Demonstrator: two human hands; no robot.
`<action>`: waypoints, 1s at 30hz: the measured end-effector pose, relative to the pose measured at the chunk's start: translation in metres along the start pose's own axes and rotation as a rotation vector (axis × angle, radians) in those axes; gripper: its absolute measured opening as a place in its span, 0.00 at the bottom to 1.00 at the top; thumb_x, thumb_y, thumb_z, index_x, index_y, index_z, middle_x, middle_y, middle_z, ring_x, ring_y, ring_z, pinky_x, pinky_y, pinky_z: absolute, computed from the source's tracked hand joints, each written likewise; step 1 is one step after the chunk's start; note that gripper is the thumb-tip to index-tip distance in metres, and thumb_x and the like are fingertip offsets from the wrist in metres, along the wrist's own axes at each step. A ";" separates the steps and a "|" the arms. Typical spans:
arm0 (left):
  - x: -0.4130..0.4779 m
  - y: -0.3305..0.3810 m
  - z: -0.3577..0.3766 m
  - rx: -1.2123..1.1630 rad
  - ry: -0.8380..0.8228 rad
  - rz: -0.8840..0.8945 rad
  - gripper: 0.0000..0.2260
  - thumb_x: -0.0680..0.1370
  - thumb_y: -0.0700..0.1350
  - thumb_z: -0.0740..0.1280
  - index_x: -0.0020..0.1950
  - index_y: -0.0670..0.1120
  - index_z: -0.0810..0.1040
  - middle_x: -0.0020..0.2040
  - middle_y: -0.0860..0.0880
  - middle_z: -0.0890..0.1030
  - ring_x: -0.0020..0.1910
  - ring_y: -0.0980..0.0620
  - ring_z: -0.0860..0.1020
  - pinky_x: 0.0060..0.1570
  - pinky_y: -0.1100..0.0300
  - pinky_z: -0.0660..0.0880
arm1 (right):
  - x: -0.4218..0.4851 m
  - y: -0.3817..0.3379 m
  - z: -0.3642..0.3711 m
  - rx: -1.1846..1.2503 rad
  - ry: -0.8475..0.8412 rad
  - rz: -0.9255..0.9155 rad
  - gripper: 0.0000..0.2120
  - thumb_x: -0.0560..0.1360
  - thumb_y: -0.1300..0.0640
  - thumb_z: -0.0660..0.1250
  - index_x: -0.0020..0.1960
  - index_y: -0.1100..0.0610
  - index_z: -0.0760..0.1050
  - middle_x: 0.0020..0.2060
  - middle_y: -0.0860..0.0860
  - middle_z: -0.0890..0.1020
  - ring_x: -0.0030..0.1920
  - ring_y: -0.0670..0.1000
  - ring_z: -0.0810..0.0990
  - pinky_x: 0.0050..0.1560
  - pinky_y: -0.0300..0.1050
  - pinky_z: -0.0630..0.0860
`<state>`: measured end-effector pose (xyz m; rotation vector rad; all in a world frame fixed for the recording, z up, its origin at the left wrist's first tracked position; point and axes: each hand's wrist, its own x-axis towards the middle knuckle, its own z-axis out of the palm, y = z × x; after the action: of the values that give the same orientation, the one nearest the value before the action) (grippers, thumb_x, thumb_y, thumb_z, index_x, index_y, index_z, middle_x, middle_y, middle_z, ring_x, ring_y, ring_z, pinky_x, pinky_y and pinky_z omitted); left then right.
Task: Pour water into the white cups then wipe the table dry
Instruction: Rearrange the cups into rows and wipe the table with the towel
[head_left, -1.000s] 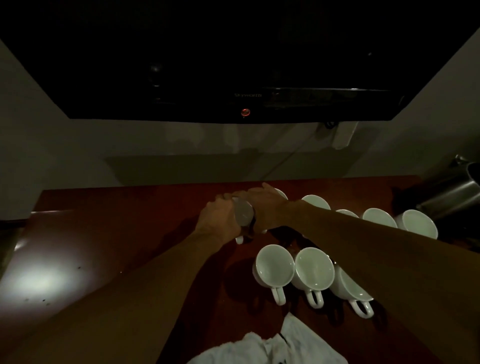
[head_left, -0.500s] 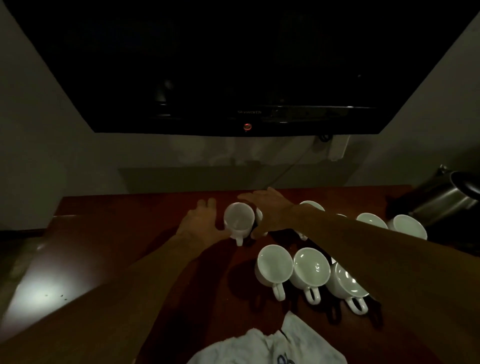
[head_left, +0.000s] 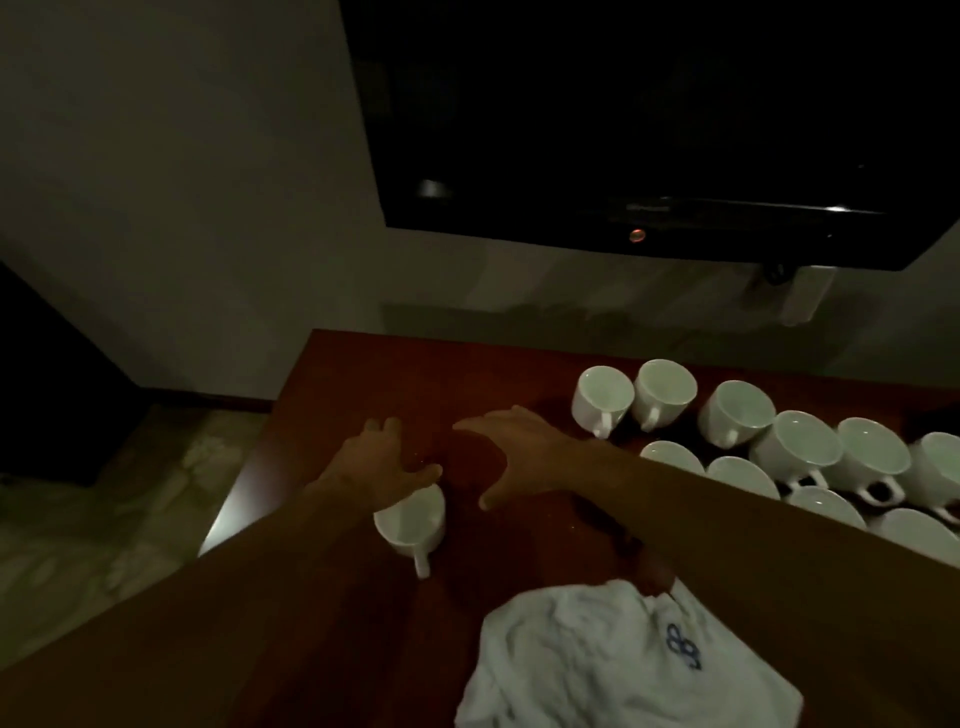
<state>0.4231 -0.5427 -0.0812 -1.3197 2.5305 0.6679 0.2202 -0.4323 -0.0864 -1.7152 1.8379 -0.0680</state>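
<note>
Arrangement step, pouring not begun. Lone cup on worktop, 9 o'clock of cup cluster. Left hand and right hand spread beside it, holding nothing. Next: fetch water vessel.

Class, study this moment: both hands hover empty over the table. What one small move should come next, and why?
Probably reach the right hand to the nearest clustered cup and set it beside the lone cup. Both hands are open and empty, the left hand at that lone cup's rim, the other cups stand crowded together, and no water vessel is in view.
</note>
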 end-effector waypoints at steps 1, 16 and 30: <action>-0.008 -0.015 0.000 -0.014 -0.002 -0.022 0.40 0.72 0.69 0.68 0.75 0.46 0.63 0.70 0.43 0.70 0.63 0.43 0.74 0.56 0.52 0.76 | 0.003 -0.012 0.009 0.005 -0.007 -0.012 0.48 0.67 0.42 0.78 0.78 0.40 0.53 0.78 0.48 0.61 0.79 0.51 0.52 0.77 0.55 0.42; -0.051 -0.072 0.032 -0.040 -0.039 -0.031 0.37 0.76 0.69 0.62 0.75 0.45 0.64 0.71 0.43 0.67 0.62 0.45 0.74 0.59 0.48 0.77 | 0.027 -0.065 0.073 0.087 0.102 0.027 0.50 0.62 0.39 0.79 0.77 0.43 0.58 0.72 0.45 0.70 0.69 0.50 0.69 0.65 0.52 0.68; -0.030 -0.045 0.032 0.014 -0.027 0.095 0.33 0.76 0.70 0.59 0.73 0.48 0.67 0.68 0.46 0.70 0.59 0.49 0.74 0.54 0.54 0.75 | 0.014 -0.053 0.055 0.016 0.189 0.039 0.37 0.61 0.40 0.79 0.66 0.46 0.71 0.58 0.46 0.78 0.55 0.48 0.76 0.51 0.48 0.78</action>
<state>0.4769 -0.5278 -0.1115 -1.1837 2.5855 0.6796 0.2931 -0.4336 -0.1133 -1.7104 2.0002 -0.2358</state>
